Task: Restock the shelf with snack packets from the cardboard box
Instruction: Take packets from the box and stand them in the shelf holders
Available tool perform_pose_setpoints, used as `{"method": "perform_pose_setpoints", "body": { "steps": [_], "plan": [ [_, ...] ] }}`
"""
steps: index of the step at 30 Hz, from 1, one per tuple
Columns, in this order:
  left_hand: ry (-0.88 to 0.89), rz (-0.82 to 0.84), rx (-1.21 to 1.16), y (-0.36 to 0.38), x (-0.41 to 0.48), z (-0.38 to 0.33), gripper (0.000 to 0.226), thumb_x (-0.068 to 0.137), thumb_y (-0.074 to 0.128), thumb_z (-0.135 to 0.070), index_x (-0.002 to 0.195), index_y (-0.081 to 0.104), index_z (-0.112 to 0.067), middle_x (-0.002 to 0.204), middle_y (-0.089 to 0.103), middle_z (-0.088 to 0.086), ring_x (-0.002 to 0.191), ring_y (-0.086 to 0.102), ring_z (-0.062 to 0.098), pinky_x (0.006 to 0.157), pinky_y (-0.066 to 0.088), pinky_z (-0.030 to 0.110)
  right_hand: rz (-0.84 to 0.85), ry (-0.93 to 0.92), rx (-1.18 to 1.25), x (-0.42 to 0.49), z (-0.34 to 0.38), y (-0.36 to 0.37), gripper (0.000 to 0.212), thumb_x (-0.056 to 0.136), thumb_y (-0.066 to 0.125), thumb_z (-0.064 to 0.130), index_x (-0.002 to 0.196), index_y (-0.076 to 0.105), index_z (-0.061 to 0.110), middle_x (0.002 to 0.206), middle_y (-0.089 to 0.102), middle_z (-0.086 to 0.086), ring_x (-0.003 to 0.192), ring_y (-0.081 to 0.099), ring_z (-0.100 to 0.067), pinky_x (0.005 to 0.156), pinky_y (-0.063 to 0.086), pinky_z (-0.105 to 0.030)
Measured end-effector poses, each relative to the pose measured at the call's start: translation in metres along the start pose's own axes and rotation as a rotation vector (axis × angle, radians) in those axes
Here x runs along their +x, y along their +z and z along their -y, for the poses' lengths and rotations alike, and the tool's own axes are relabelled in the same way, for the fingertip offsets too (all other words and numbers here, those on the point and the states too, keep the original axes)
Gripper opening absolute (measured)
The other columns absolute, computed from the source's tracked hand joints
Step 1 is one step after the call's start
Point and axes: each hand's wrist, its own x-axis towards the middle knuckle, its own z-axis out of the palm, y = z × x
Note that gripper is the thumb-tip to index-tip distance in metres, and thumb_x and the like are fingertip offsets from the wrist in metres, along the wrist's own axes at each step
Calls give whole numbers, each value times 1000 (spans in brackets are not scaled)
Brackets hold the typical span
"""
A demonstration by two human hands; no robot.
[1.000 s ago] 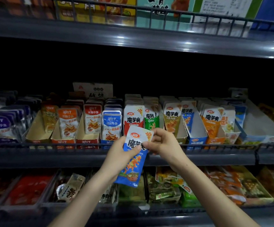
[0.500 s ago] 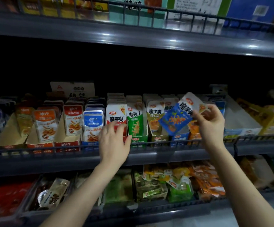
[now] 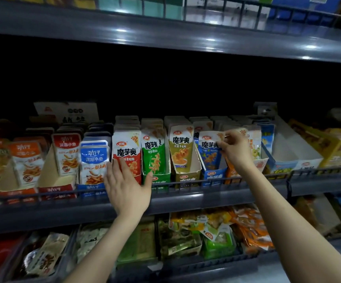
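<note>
A blue-and-white snack packet stands upright at the front of the blue display carton on the middle shelf. My right hand pinches its top right corner with thumb and fingers. My left hand is spread flat in front of the red packet row, fingers straight, holding nothing. The cardboard box is not in view.
Rows of red, green, olive and orange packets stand in cartons along the shelf behind a low wire rail. A white empty-looking carton sits right of the blue one. A shelf of boxes hangs above; trays of loose packets lie below.
My right hand has carried the blue packet down and set it upright into the blue carton. My left hand has stayed by the red packets, fingers spread wider.
</note>
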Motion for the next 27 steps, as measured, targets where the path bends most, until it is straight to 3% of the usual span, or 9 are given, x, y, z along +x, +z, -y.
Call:
{"method": "perform_pose_setpoints", "body": {
  "steps": [4, 7, 12, 16, 20, 24, 27],
  "plan": [
    [18, 4, 10, -2, 0, 0, 83, 88, 35, -66, 152, 17, -15, 159, 12, 14, 147, 0, 28, 119, 2, 44, -33, 12, 43, 7, 2, 16, 3, 90, 63, 10, 90, 60, 8, 87, 66, -10, 87, 65, -30, 79, 54, -54],
    [22, 22, 34, -3, 0, 0, 84, 86, 21, -72, 152, 16, -20, 159, 10, 14, 147, -2, 28, 119, 0, 44, -83, 4, 41, 10, 6, 22, 4, 91, 62, 8, 89, 59, 8, 79, 60, -6, 84, 63, -32, 80, 52, -54],
    [9, 36, 22, -4, 0, -1, 84, 85, 18, -73, 152, 16, -23, 159, 7, 12, 147, -4, 27, 119, -2, 43, -116, -114, -179, 10, 5, 26, 30, 91, 61, 11, 121, 58, 6, 112, 64, -11, 103, 59, -29, 78, 44, -34],
    [11, 48, 29, -5, -1, -1, 79, 87, 28, -68, 152, 16, -23, 160, 6, 12, 147, -6, 27, 119, -1, 44, -279, -258, -421, 11, -9, 27, 38, 86, 65, 6, 123, 60, 9, 108, 65, -14, 98, 60, -34, 69, 40, -34],
    [10, 32, 18, -5, -1, -1, 78, 88, 31, -66, 151, 19, -22, 159, 10, 13, 147, -4, 27, 119, -2, 44, -303, -221, -441, 9, -14, 28, 44, 86, 63, 6, 129, 55, 14, 108, 66, -12, 95, 61, -33, 69, 46, -38],
    [12, 36, 27, -4, -1, -1, 77, 89, 30, -66, 151, 19, -23, 159, 10, 12, 147, -5, 27, 118, -4, 43, -263, -164, -412, 11, -13, 31, 34, 93, 55, 8, 126, 57, 12, 102, 69, -12, 91, 63, -31, 65, 34, -29],
    [16, 33, 14, -5, -1, -1, 76, 89, 31, -66, 151, 22, -22, 159, 11, 12, 147, -4, 27, 118, -4, 43, -250, -135, -424, 11, -12, 32, 33, 92, 53, 7, 125, 59, 13, 108, 69, -11, 98, 62, -32, 67, 34, -28]
  ]
}}
